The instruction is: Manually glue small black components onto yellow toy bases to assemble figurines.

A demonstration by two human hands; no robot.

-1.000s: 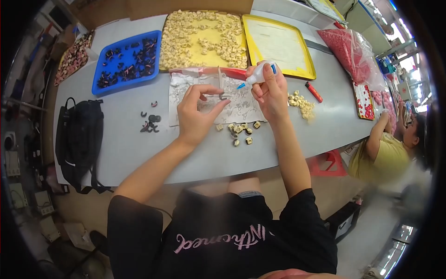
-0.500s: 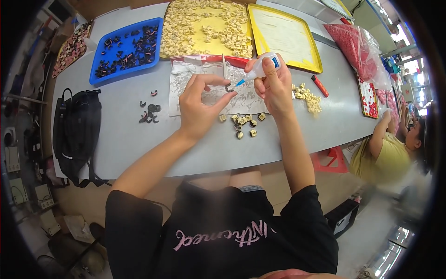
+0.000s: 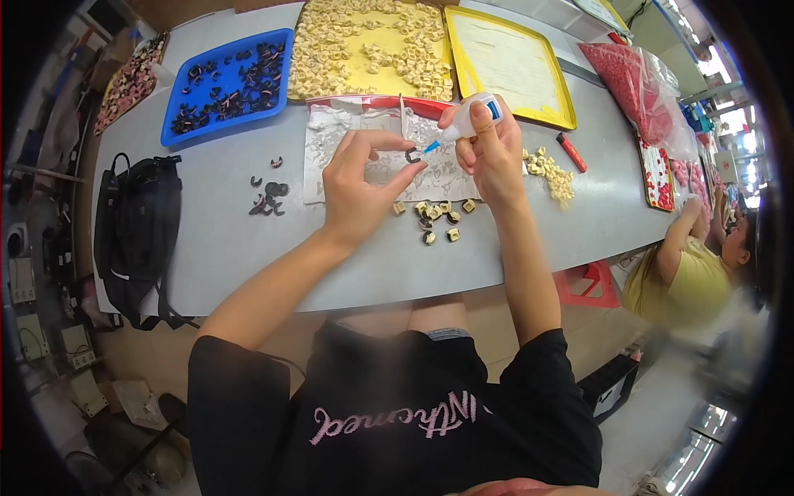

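Note:
Between the thumb and forefinger of my left hand [image 3: 357,178] is a small dark C-shaped piece [image 3: 413,155]. My right hand [image 3: 495,157] is wrapped round a white glue bottle [image 3: 466,124], tilted so that its blue nozzle [image 3: 432,147] points at the dark piece, touching it or very close. Both hands are above a stained white sheet [image 3: 327,157]. Just in front of the sheet lie several cream square pieces with dark parts [image 3: 430,217]. Loose dark curved pieces [image 3: 269,198] lie to the left, and a heap of cream pieces [image 3: 547,175] to the right.
At the back stand a blue tray [image 3: 168,124] of dark pieces, a yellow tray [image 3: 372,54] of cream pieces and another yellow-rimmed tray [image 3: 513,62]. A black bag [image 3: 136,236] lies at left. A red lighter [image 3: 571,152] and a bag of red pieces [image 3: 633,91] are at right, near another person [image 3: 682,273].
The hands keep nearly the same pose, and the dark piece and the nozzle stay close together. The whole view has shifted very slightly.

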